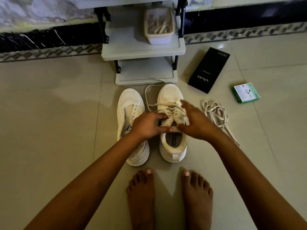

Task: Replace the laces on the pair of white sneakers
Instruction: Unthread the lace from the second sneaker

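On the tiled floor [49, 100], just in front of a small grey shelf unit [142, 48], two white sneakers stand side by side with their toes toward the unit. Taking that unit as the landmark, the right sneaker [171, 97] sits directly before its lowest shelf and carries a cream lace [150, 103] through its eyelets, one loose end looping out between the two shoes and up toward the unit's base. The left sneaker [131, 103] stands just beside it, its eyelets bare and its tongue exposed. The left hand [147, 125] has its fingers curled over the upper eyelets of the right sneaker and pinches the lace there, thumb lying along the collar. The right hand [194, 122] is blurred, spread with fingers relaxed above the outer side of the same shoe; whether it touches the shoe cannot be told. To the right of the unit's base lies a black box [209, 70], and further right from it a small green box [245, 92]. A loose lace [216, 113] lies in a tangle on the floor below the black box, near the right sneaker. On the unit's middle shelf rests a pale tub [159, 25] holding more laces. Two bare feet [169, 196] stand nearest the camera, heels away from the unit.
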Motion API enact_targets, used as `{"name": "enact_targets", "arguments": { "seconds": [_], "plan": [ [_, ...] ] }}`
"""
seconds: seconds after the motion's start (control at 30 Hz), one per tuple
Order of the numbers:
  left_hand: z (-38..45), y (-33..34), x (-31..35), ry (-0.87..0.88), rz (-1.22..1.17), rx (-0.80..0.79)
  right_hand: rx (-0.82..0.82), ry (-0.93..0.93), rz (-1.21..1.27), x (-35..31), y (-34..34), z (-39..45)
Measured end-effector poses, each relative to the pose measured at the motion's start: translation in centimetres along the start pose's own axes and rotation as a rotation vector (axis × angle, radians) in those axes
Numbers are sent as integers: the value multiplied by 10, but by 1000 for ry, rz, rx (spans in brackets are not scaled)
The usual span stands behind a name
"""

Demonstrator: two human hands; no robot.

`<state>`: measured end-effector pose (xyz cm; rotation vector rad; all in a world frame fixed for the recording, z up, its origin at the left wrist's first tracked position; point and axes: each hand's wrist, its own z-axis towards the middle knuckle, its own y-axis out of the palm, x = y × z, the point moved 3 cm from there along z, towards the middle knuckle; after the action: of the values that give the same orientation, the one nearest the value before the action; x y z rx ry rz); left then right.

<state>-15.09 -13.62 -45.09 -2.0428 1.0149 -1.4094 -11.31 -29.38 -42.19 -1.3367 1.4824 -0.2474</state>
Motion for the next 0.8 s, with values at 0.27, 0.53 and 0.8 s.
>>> {"name": "enact_targets", "arguments": {
  "seconds": [0.27, 0.53, 0.8],
  "plan": [
    [6, -5, 4, 0, -55, 109, 180, -41, 258, 23, 18, 6],
    [7, -7, -2, -209, -350, 73, 213, -140, 503, 37, 30, 0],
    [-1, -6, 20, 117, 184, 131, 130, -153, 37, 30, 58, 1]
  ]
}}
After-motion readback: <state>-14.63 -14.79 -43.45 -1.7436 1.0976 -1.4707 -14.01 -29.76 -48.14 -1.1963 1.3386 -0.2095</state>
